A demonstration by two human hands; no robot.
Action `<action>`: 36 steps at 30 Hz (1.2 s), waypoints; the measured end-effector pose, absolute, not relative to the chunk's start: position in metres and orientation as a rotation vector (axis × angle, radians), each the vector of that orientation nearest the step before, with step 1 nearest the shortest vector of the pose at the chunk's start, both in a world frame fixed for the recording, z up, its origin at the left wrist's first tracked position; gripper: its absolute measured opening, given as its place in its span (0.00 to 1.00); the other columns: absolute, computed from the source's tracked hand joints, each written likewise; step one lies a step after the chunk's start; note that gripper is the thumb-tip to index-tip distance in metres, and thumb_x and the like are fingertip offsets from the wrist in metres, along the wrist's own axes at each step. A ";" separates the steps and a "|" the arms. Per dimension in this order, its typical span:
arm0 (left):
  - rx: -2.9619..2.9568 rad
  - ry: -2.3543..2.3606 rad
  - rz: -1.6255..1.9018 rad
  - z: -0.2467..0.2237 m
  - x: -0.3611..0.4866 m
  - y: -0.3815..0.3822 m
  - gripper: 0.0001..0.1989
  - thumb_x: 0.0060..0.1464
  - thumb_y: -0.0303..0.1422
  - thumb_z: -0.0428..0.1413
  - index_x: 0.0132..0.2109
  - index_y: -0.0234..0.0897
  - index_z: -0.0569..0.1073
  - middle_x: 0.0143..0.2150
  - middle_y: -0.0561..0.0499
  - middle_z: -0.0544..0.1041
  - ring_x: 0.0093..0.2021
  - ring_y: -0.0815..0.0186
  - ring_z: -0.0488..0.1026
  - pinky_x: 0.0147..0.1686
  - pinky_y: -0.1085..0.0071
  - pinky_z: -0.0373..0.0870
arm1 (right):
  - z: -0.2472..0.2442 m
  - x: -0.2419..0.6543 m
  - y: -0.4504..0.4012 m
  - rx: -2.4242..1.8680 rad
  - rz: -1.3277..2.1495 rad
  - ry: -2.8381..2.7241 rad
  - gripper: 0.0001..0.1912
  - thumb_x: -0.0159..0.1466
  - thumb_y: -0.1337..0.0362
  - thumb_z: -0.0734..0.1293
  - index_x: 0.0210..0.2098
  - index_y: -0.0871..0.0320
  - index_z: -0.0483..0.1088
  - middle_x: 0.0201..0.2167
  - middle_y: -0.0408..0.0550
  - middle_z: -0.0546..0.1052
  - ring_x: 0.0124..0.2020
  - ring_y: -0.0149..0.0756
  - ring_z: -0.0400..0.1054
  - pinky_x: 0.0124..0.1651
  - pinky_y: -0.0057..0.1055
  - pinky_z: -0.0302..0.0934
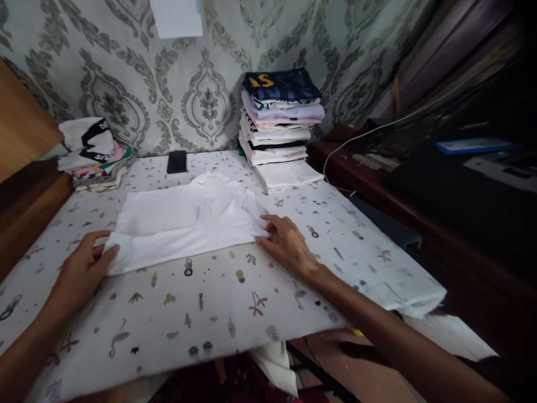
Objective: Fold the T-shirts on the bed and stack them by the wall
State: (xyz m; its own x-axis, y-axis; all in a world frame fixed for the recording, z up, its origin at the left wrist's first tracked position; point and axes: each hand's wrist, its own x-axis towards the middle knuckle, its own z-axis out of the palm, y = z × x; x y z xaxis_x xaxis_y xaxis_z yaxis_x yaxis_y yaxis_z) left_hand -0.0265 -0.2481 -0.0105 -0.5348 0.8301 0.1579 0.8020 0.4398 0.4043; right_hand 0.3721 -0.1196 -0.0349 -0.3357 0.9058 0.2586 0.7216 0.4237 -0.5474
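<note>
A white collared shirt (180,215) lies on the patterned cloth, partly folded, with its collar toward the wall and a fold running along its near side. At its near left corner, my left hand (86,263) has the fabric between thumb and fingers. My right hand (287,240) grips the shirt's right end the same way, thumb below and fingers above. The fabric between both hands lies on the table, slightly wrinkled toward the right.
A tall stack of folded clothes (279,126) stands against the wall, and a smaller clothes pile (94,157) sits at the back left. Between them lies a black phone (177,162). A white cable (377,130) hangs at the right, near a dark desk (361,168).
</note>
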 end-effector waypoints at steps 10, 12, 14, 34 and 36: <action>1.476 2.646 0.532 -0.003 -0.013 -0.245 0.24 0.59 0.48 0.45 0.57 0.42 0.66 0.25 0.56 0.72 0.32 0.59 0.73 0.34 0.70 0.67 | -0.036 0.381 -0.121 -1.176 0.803 -1.992 0.14 0.65 0.59 0.63 0.49 0.54 0.70 0.36 0.46 0.75 0.39 0.38 0.70 0.41 0.32 0.65; 1.474 2.649 0.548 -0.002 -0.013 -0.244 0.24 0.59 0.48 0.46 0.57 0.41 0.67 0.29 0.53 0.74 0.35 0.57 0.74 0.37 0.68 0.69 | -0.037 0.380 -0.119 -1.153 0.809 -1.966 0.13 0.65 0.60 0.63 0.48 0.54 0.69 0.37 0.46 0.74 0.40 0.38 0.70 0.42 0.33 0.65; 1.453 2.650 0.572 -0.001 -0.014 -0.243 0.24 0.59 0.47 0.46 0.57 0.41 0.68 0.34 0.49 0.77 0.40 0.55 0.75 0.41 0.66 0.70 | -0.038 0.379 -0.116 -1.145 0.769 -1.965 0.13 0.66 0.61 0.62 0.48 0.55 0.69 0.37 0.46 0.74 0.39 0.37 0.69 0.42 0.33 0.64; 1.562 2.702 -0.198 0.010 -0.014 -0.265 0.28 0.64 0.51 0.35 0.61 0.41 0.62 0.40 0.45 0.81 0.41 0.47 0.78 0.35 0.62 0.68 | -0.027 0.401 -0.145 -0.913 0.535 -2.503 0.13 0.67 0.69 0.59 0.42 0.54 0.75 0.40 0.50 0.75 0.39 0.39 0.71 0.42 0.38 0.67; 1.587 2.754 -0.255 0.013 -0.014 -0.268 0.29 0.64 0.50 0.33 0.61 0.40 0.63 0.45 0.43 0.81 0.43 0.46 0.78 0.35 0.60 0.69 | -0.025 0.403 -0.146 -0.894 0.535 -2.517 0.11 0.66 0.68 0.61 0.42 0.54 0.75 0.40 0.51 0.76 0.41 0.41 0.71 0.44 0.40 0.67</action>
